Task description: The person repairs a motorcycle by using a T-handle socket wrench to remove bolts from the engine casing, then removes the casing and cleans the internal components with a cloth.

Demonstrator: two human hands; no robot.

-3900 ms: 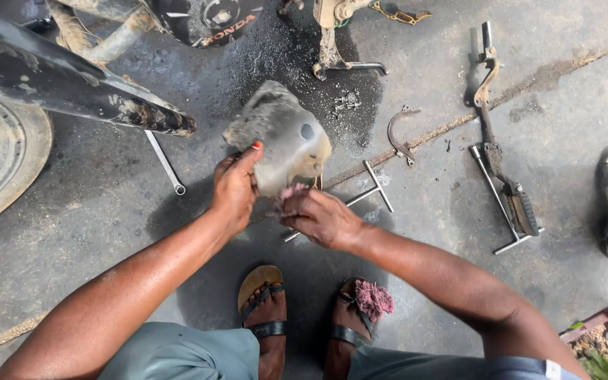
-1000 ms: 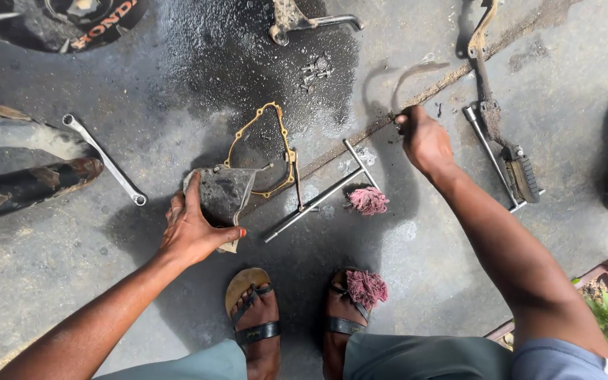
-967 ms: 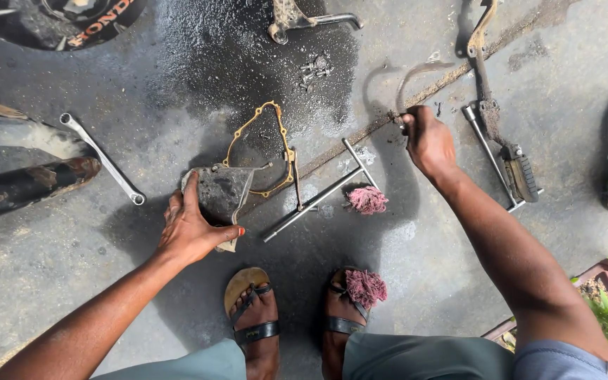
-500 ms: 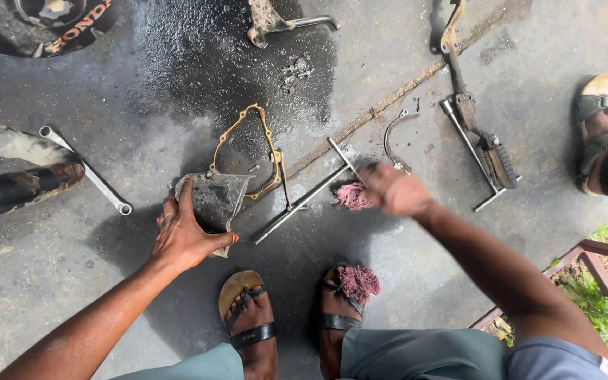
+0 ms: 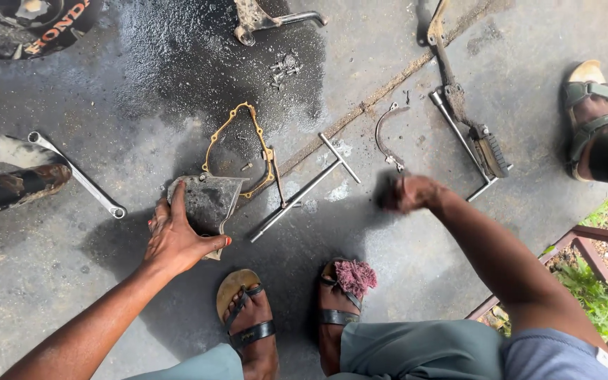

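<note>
My left hand [image 5: 176, 238] grips a grimy grey metal engine cover [image 5: 209, 199] and holds it tilted on the oily concrete floor. An orange-brown gasket [image 5: 236, 121] lies flat just beyond the cover. My right hand [image 5: 408, 193] is blurred and closed in a fist above the floor, right of a T-handle wrench [image 5: 305, 188]. Something small and dark shows at the fist's left end; it appears to be the pink tuft that no longer lies by the wrench. My sandalled feet [image 5: 249, 318] are below.
A ring spanner [image 5: 77, 176] lies at the left beside a dark exhaust pipe [image 5: 8, 191]. A curved metal clip [image 5: 383, 137] and a kick lever [image 5: 467, 123] lie at the right. Another person's sandalled foot [image 5: 591, 116] stands far right. A planter [image 5: 599, 299] is at bottom right.
My right hand came back from the far clip to the pink tuft by the wrench, closed there, and swung right. The tuft is gone from the floor. The left hand kept its hold on the cover.
</note>
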